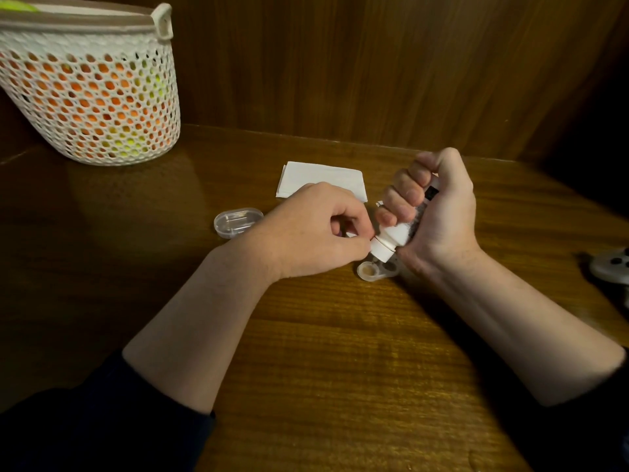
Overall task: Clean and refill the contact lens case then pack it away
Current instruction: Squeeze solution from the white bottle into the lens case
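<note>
Item count: seven kinds of thing, eight pieces in all.

Two hands are counted, one left hand [316, 229] and one right hand [439, 212]. One white bottle [394, 233], one contact lens case [376, 270], one clear oval lid [237, 222], one folded white tissue [320, 178] and one perforated basket [92, 97] are recorded on one desk [340, 352]. One grey object [612, 267] is cut off at the right edge and cannot be identified.

The right hand [439, 212] grips an upended bottle [394, 235] over the lens case [374, 270]; the left hand [316, 229] pinches its cap [382, 251].
</note>
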Motion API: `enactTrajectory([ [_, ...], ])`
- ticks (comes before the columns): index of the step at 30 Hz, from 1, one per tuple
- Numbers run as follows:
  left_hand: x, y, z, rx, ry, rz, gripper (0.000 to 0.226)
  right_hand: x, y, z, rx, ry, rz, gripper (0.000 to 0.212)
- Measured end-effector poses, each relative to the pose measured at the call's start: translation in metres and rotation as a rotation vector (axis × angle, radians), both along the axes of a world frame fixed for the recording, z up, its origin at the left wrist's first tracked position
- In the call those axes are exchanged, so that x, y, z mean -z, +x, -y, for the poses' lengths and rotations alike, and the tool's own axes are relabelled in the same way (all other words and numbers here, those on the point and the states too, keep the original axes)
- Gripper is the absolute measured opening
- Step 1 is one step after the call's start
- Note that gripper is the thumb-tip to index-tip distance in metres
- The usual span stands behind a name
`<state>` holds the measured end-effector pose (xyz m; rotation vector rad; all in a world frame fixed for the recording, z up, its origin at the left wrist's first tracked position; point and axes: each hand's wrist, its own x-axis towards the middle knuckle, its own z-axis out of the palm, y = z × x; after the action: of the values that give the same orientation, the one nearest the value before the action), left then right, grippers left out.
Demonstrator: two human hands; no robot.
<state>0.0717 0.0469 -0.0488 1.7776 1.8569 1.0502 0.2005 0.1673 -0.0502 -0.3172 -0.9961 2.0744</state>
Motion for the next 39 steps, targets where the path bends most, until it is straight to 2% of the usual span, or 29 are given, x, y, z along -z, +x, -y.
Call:
enactTrajectory([
  [13,-0.001,-0.001,0.000,0.001,-0.008,-0.018,0.014,0.001,-0.001,0.001,0.007,0.007,0.000,0.041],
  [21,0.003,0.000,-0.002,0.000,0.080,-0.042,0.012,-0.006,0.006,-0.006,0.017,-0.001,-0.043,0.040],
  [28,0.010,0.006,-0.008,0.021,0.022,-0.101,0.021,-0.008,0.016,-0.013,0.056,0.056,0.033,0.037],
  [39,0.014,0.002,-0.012,0.028,0.004,-0.126,0.022,-0.006,0.014,-0.013,0.060,0.066,0.069,0.041],
])
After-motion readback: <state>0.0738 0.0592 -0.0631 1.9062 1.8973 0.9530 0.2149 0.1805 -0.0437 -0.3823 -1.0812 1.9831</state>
